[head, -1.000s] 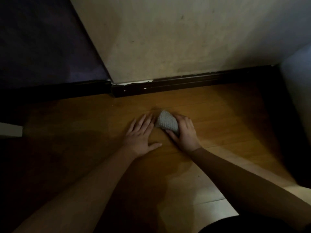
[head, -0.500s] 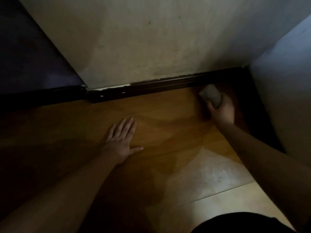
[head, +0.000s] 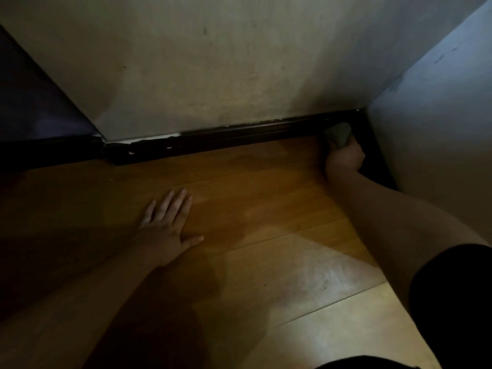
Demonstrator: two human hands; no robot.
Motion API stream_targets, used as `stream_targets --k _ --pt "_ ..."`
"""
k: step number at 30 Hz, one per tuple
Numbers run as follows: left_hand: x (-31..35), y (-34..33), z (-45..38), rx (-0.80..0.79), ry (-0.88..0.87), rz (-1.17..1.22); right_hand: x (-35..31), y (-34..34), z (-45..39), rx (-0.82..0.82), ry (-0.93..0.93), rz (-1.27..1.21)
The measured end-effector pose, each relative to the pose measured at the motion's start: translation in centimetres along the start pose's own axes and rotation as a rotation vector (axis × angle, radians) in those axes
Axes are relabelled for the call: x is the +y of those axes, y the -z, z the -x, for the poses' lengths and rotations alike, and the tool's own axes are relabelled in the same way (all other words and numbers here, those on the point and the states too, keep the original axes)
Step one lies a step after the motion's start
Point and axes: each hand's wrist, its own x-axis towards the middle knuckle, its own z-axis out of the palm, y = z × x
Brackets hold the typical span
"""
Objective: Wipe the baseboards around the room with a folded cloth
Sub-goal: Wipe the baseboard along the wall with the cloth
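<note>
Dimly lit wooden floor is seen from above, laid in long planks, with a brighter patch of light falling across the boards nearest the camera. A pale, scuffed wall is met at the far edge of the floor, and a second, bluish wall closes the corner on the right. A dark baseboard is run along the foot of the pale wall, with chipped white flecks visible along its left part, and a further dark strip is continued along the right wall from the corner.

The folded cloth, grey and bunched small, is held against the baseboard just beside the corner. It is gripped by the right hand, whose fingers are curled round its lower part, so that only the upper part of the cloth is shown above the knuckles. Whether the cloth is pressed flat to the board cannot be told in the shadow.

The left hand is laid flat on the floor, well apart from the cloth, with fingers straight and thumb spread to the side; nothing is held in it. A dark sleeve is seen on the right upper arm.
</note>
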Motion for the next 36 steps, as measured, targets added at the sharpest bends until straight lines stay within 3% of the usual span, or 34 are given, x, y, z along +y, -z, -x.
stream_targets --k 8,13,19,23,28,32,36 --pt "0.1 0.0 -0.2 -0.032 0.014 0.004 -1.3 -4.5 10.5 -0.133 0.202 -0.094" --pt "0.2 0.1 -0.1 -0.026 0.015 0.023 -3.7 -7.2 17.5 -0.343 0.244 -0.093" --pt "0.3 0.2 0.1 -0.013 0.033 0.020 -4.9 -7.7 20.8 -0.609 0.483 -0.119" --pt "0.3 0.4 0.1 -0.040 0.029 0.013 -3.0 -5.4 17.1 -0.399 0.538 -0.102" --pt "0.1 0.3 -0.1 -0.062 0.028 0.009 -0.9 -1.4 8.1 -0.067 0.302 -0.124" --pt "0.0 0.1 -0.3 -0.055 0.023 0.024 -1.0 0.4 3.0 0.041 0.164 -0.150" --pt "-0.1 0.0 -0.4 -0.045 0.028 0.030 -2.0 -1.1 3.1 0.026 0.034 -0.316"
